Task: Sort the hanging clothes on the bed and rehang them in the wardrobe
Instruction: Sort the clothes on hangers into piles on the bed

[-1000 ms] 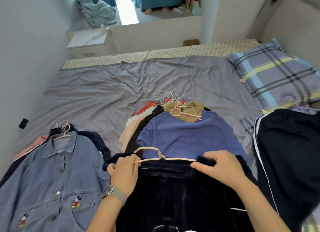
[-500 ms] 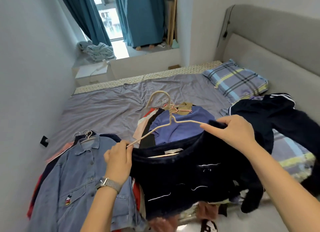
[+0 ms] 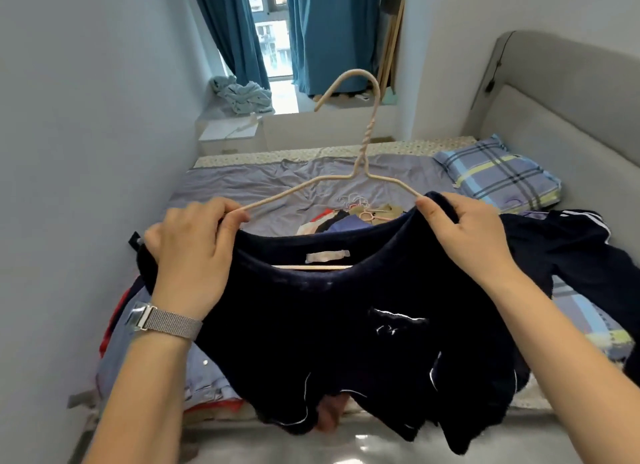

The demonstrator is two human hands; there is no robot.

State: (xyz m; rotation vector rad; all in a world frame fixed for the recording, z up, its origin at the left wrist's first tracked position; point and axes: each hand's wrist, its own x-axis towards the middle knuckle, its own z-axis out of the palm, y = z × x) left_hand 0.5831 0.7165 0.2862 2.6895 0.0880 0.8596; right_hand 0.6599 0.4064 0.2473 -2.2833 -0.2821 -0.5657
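Left hand (image 3: 194, 259): curled over the left shoulder of the top (image 3: 346, 325), thumb and forefinger pinching the hanger (image 3: 363, 158) wire where it met the cloth.
Right hand (image 3: 464, 235): fingers folded round the right shoulder of the top, thumb tip pressed at the hanger's right end.
Top: dark navy, held up off the bed (image 3: 263, 186) between both hands, neck open toward the camera, a pale label (image 3: 327, 256) showing inside the collar and thin white lines on the front; hem hung loose over the near edge of the bed.
Hanger: pale wire, upright, hook high in the middle against the far window, its lower bar visible inside the neck.
Watch (image 3: 162, 321): mesh band on the left wrist.
Pile (image 3: 349, 217): hung clothes lay on the sheet just beyond the top, mid-bed.
Left stack (image 3: 138, 352): blue and red garments on the near left of the bed, partly hidden by the arm.
Dark garment (image 3: 571, 252): with white stripes, spread on the right.
Pillow (image 3: 495, 176): plaid, far right by the headboard.
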